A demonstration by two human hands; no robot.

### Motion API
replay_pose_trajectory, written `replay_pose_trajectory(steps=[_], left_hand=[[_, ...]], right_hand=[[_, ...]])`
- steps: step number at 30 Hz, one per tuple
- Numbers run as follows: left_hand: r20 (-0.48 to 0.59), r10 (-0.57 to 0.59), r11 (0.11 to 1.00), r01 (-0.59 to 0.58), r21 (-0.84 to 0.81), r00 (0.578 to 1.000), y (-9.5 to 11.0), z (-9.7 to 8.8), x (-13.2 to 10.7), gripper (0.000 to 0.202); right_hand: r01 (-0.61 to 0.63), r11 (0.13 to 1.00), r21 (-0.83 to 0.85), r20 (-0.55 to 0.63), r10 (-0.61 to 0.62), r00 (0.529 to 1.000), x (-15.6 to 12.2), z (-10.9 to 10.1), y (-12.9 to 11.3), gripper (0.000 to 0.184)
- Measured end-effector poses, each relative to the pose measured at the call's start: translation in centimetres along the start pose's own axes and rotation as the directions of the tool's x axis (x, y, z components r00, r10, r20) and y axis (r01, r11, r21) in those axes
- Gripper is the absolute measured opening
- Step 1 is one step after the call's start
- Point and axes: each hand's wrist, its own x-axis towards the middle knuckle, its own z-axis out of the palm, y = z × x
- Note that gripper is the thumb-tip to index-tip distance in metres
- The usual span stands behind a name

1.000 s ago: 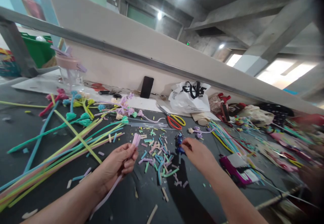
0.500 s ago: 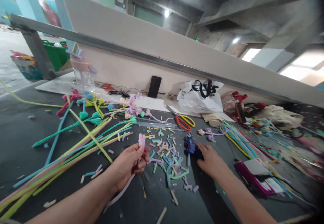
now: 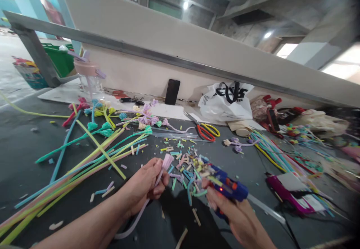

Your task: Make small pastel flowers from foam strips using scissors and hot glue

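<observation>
My left hand (image 3: 144,185) is closed around a pale purple pipe cleaner (image 3: 164,165); its folded fuzzy tip sticks up past my fingers and its long tail trails down to the dark table (image 3: 25,151). My right hand (image 3: 234,217) grips a blue glue gun (image 3: 227,187) with orange details, lifted off the table, its nozzle pointing left toward the purple tip. Between and beyond the two hands lies a scatter of short coloured pipe-cleaner cuttings (image 3: 182,159).
Long yellow, green, blue and pink pipe cleaners (image 3: 84,155) fan across the left, several with flower-shaped ends. Red and yellow scissors (image 3: 206,131), a black phone (image 3: 172,91), a white plastic bag (image 3: 226,102) and a clear jar (image 3: 87,78) stand along the back wall. More bundles lie at right.
My right hand has picked the blue glue gun up off the table and brought it toward me, nozzle turned to the purple tip. My left hand kept its hold, moving slightly.
</observation>
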Motion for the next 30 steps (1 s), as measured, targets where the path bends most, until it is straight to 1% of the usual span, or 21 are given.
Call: replay_pose_trajectory(steps=[3,6,10,14,16,19,21,26,30], left_hand=[[0.004,-0.009,1.000,0.009,-0.010,1.000,0.0,-0.2,0.1,0.029],[0.006,-0.024,1.000,0.024,-0.018,1.000,-0.1,-0.4,0.0,0.029],[0.028,-0.014,0.999,0.015,-0.040,1.000,0.0,-0.6,-0.1,0.027],[0.023,-0.011,0.998,0.013,-0.059,1.000,0.1,-0.6,-0.1,0.026],[0.018,-0.005,0.998,0.006,-0.063,1.000,0.1,-0.7,0.0,0.026],[0.000,-0.002,0.998,0.002,-0.059,1.000,0.1,-0.7,0.0,0.027],[-0.003,0.003,0.999,-0.003,-0.054,1.000,0.1,-0.7,0.0,0.028],[0.032,-0.019,0.999,0.020,-0.040,0.999,0.1,-0.8,0.0,0.029],[0.046,-0.019,0.997,0.023,-0.080,0.999,-0.3,-0.8,0.1,0.026]], right_hand=[[-0.071,0.996,-0.047,-0.025,0.070,0.997,-0.8,1.9,0.2,0.029],[-0.051,0.996,-0.079,-0.029,0.049,0.998,-1.1,2.7,0.1,0.032],[0.036,0.983,-0.180,-0.002,-0.037,0.999,-1.5,3.0,-0.3,0.029],[0.020,0.967,-0.254,-0.057,-0.036,0.998,-1.9,3.3,-0.2,0.034],[0.027,0.969,-0.247,-0.056,-0.042,0.998,-1.9,3.6,-0.3,0.034],[0.071,0.979,-0.191,-0.022,-0.076,0.997,-1.7,3.9,-0.7,0.028],[0.074,0.981,-0.178,-0.018,-0.078,0.997,-1.7,4.1,-1.1,0.024],[0.036,0.980,-0.196,-0.005,-0.037,0.999,-1.7,4.1,-1.1,0.026],[0.090,0.966,-0.241,-0.007,-0.095,0.995,-1.5,4.1,-0.7,0.022]])
